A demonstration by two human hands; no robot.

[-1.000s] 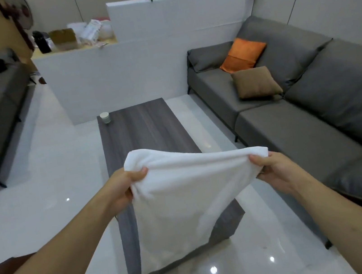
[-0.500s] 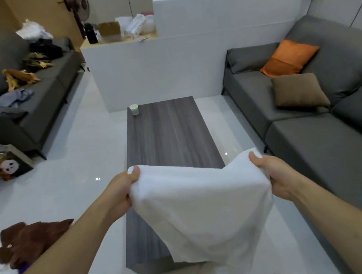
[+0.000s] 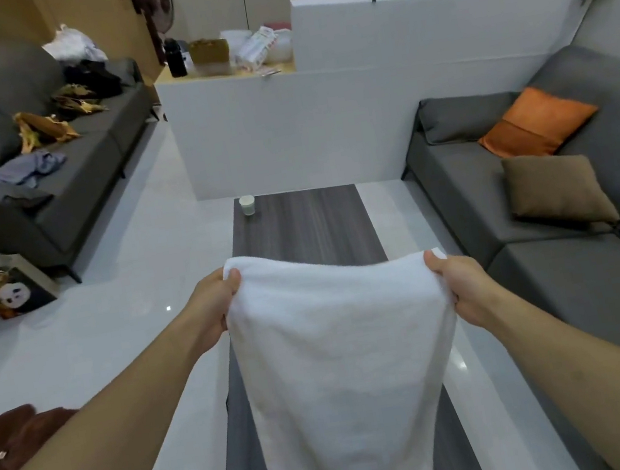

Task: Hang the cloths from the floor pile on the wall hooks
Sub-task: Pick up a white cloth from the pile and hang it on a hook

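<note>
A living room with a pale glossy floor [image 3: 87, 351] spreads out around a long dark wood-grain surface [image 3: 303, 227], which runs away from the person toward a white partition [image 3: 284, 133]. Over that surface, both arms reach forward. The left hand [image 3: 213, 311] pinches one top corner of a white cloth [image 3: 345, 363], thumb over the upper edge, and the right hand [image 3: 464, 283] pinches the other top corner the same way, so each grip is closed on fabric. Between the two grips the upper edge sags slightly, and below them the cloth hangs in a broad sheet that narrows toward the bottom of the view, covering the near part of the surface. Beyond the grips, near the far end of the surface, stands a small white cup [image 3: 247, 205]. Off to the left of the left grip, low on the floor, lies a brown cloth [image 3: 16, 440]. To the right of the right grip runs a grey sofa [image 3: 550, 278] with an orange cushion [image 3: 534, 122] and a brown cushion [image 3: 556, 187].
</note>
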